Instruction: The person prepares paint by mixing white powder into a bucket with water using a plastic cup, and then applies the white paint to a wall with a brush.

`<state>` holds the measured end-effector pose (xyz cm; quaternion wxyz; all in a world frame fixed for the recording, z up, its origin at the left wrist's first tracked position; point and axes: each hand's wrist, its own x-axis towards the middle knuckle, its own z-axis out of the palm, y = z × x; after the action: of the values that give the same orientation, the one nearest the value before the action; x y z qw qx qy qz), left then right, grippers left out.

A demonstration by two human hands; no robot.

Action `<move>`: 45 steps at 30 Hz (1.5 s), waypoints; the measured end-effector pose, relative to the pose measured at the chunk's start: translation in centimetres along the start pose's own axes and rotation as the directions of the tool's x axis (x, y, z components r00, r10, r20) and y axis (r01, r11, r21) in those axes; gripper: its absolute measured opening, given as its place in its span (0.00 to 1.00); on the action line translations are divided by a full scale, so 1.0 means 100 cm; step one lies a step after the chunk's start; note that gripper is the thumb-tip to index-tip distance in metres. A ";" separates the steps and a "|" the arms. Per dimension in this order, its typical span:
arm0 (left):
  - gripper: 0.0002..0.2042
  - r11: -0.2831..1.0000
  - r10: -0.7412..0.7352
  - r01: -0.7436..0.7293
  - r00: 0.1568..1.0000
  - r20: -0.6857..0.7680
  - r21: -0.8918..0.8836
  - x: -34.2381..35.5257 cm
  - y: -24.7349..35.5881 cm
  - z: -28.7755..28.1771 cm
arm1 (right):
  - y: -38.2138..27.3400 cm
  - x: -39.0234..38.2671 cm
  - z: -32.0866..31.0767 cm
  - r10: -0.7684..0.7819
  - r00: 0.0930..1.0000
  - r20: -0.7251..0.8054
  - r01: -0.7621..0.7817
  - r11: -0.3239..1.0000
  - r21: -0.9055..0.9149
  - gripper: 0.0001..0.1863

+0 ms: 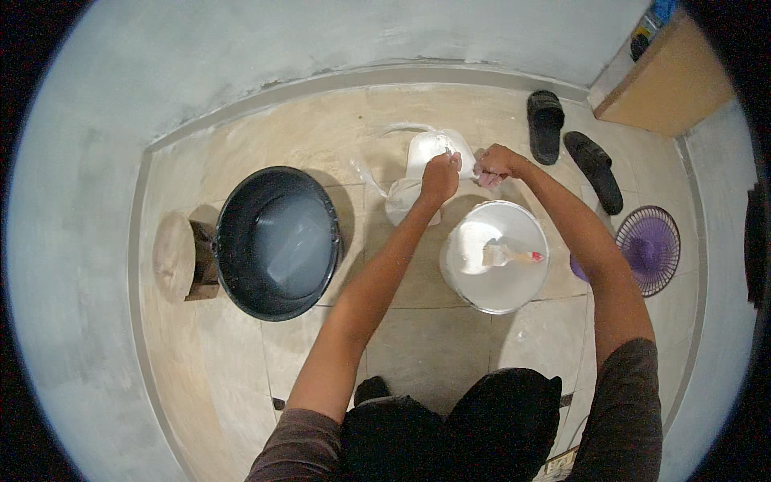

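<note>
the step in hand seems to be working open the white-filled plastic bag, which lies at the upper centre of the frame. the left hand is clenched on its right part; the right hand, just beside, pinches its clear film. the next move calls, i judge, for steady pulling, without spilling beside the white bucket.

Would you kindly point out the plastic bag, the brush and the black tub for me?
Plastic bag (420, 153), head view: its white body.
Brush (517, 256), head view: its handle.
Black tub (238, 234), head view: its inner wall.
</note>
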<state>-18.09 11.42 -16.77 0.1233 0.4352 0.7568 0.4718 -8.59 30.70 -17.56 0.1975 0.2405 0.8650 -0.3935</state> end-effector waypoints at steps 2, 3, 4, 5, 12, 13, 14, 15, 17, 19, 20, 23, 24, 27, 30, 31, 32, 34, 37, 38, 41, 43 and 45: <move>0.22 1.000 0.029 -0.029 0.995 0.091 -0.004 0.001 0.007 0.012 | 0.014 -0.023 0.002 0.036 0.999 -0.035 -0.033 0.997 0.069 0.17; 0.22 0.999 0.033 -0.033 0.990 0.136 0.000 -0.001 0.005 0.014 | 0.011 -0.037 0.007 0.060 0.997 -0.058 -0.052 0.990 0.129 0.17; 0.22 0.999 0.045 -0.043 0.978 0.201 -0.016 0.001 0.008 0.018 | 0.010 -0.056 0.007 0.071 0.994 -0.088 -0.057 0.986 0.154 0.17; 0.22 0.998 0.058 -0.051 0.962 0.266 -0.032 0.004 0.011 0.021 | 0.016 -0.068 0.013 0.110 0.986 -0.123 -0.077 0.965 0.250 0.17; 0.20 0.970 0.195 -0.062 0.779 0.596 -0.235 0.031 0.060 0.064 | 0.076 -0.141 0.027 0.359 0.871 -0.335 -0.142 0.837 0.529 0.12; 0.19 0.958 0.220 -0.037 0.726 0.652 -0.283 0.034 0.072 0.072 | 0.095 -0.148 0.028 0.345 0.863 -0.369 -0.150 0.873 0.465 0.11; 0.18 0.945 0.247 -0.007 0.667 0.703 -0.327 0.037 0.082 0.077 | 0.115 -0.157 0.029 0.330 0.856 -0.399 -0.162 0.903 0.398 0.11; 0.17 0.938 0.254 0.034 0.612 0.749 -0.346 0.039 0.082 0.075 | 0.118 -0.162 0.032 0.299 0.860 -0.414 -0.163 0.929 0.333 0.10; 0.17 0.946 0.265 0.015 0.545 0.795 -0.325 0.051 0.089 0.081 | 0.125 -0.176 0.035 0.414 0.836 -0.361 -0.183 0.829 0.529 0.10; 0.17 0.942 0.289 0.009 0.486 0.825 -0.335 0.056 0.110 0.094 | 0.144 -0.194 0.038 0.473 0.807 -0.353 -0.198 0.780 0.594 0.10; 0.18 0.943 0.314 -0.042 0.450 0.836 -0.331 0.058 0.119 0.103 | 0.152 -0.201 0.041 0.501 0.787 -0.360 -0.208 0.765 0.610 0.10; 0.18 0.936 0.353 -0.147 0.383 0.854 -0.321 0.061 0.126 0.128 | 0.163 -0.216 0.047 0.534 0.746 -0.398 -0.216 0.759 0.614 0.09; 0.18 0.935 0.354 -0.148 0.376 0.856 -0.321 0.061 0.130 0.138 | 0.167 -0.220 0.049 0.528 0.736 -0.424 -0.213 0.775 0.595 0.09; 0.19 0.950 0.299 -0.192 0.346 0.889 -0.245 0.060 0.131 0.157 | 0.166 -0.228 0.056 0.512 0.734 -0.446 -0.140 0.757 0.639 0.09; 0.18 0.961 0.227 -0.232 0.338 0.914 -0.153 0.057 0.131 0.163 | 0.151 -0.230 0.069 0.530 0.725 -0.440 -0.099 0.712 0.695 0.09; 0.18 0.962 0.208 -0.243 0.343 0.916 -0.127 0.056 0.134 0.164 | 0.150 -0.233 0.069 0.539 0.718 -0.441 -0.095 0.703 0.705 0.10; 0.17 0.978 0.146 -0.193 0.379 0.914 -0.077 0.052 0.136 0.166 | 0.158 -0.230 0.071 0.524 0.731 -0.437 -0.133 0.737 0.663 0.10; 0.17 0.971 0.145 -0.233 0.417 0.898 -0.048 0.048 0.139 0.165 | 0.160 -0.228 0.077 0.539 0.705 -0.461 -0.119 0.731 0.672 0.09; 0.15 0.976 0.159 -0.212 0.509 0.846 -0.056 0.042 0.135 0.165 | 0.164 -0.220 0.087 0.550 0.674 -0.494 -0.063 0.708 0.703 0.10; 0.15 0.979 0.165 -0.193 0.545 0.822 -0.069 0.041 0.133 0.165 | 0.166 -0.217 0.090 0.553 0.664 -0.503 -0.039 0.698 0.715 0.11; 0.15 0.912 0.235 -0.408 0.577 0.782 0.028 0.044 0.123 0.164 | 0.172 -0.206 0.102 0.551 0.622 -0.556 -0.071 0.747 0.661 0.12; 0.15 0.926 0.170 -0.367 0.611 0.773 0.087 0.041 0.121 0.161 | 0.164 -0.206 0.105 0.543 0.612 -0.575 -0.096 0.772 0.628 0.09; 0.15 0.920 0.145 -0.368 0.636 0.758 0.133 0.039 0.123 0.158 | 0.158 -0.207 0.109 0.539 0.590 -0.601 -0.109 0.790 0.603 0.08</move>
<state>-4.27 26.17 -14.07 0.2861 0.7043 0.6299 0.1591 18.78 25.96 -22.48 -0.1754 0.5829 0.6695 -0.4257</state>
